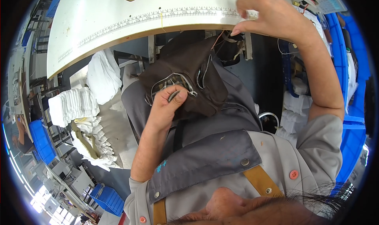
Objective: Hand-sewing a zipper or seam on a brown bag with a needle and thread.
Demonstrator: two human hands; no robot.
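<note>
Far-L bin: blue plastic bin [42, 141], at the edge of the view.
White stack: folded white cloth pcs [74, 106] on a grey surface; olive strip [87, 140] lies among more white cloth just below.
White bundle: loose white cloth [103, 75], nr the stack, just under the tabletop.
Tabletop: white, curved by the lens [118, 11], w/ a printed ruler scale [177, 15] along its near edge.
L hand: the person's L hand [167, 106], thumb & curled fingers clamped on a metal-toothed zip [173, 95].
Brown pc: dark brown sewn item w/ zips [189, 63], ctr, on the person's lap over a grey apron [197, 165], below the table edge.
R hand: the person's R hand [272, 17], raised over the table's R end; thumb & index apart, thumb nr a thin reddish cord [217, 40]. Can't tell if they touch.
R side: white cloth stack [296, 112], then blue bins [353, 102].
</note>
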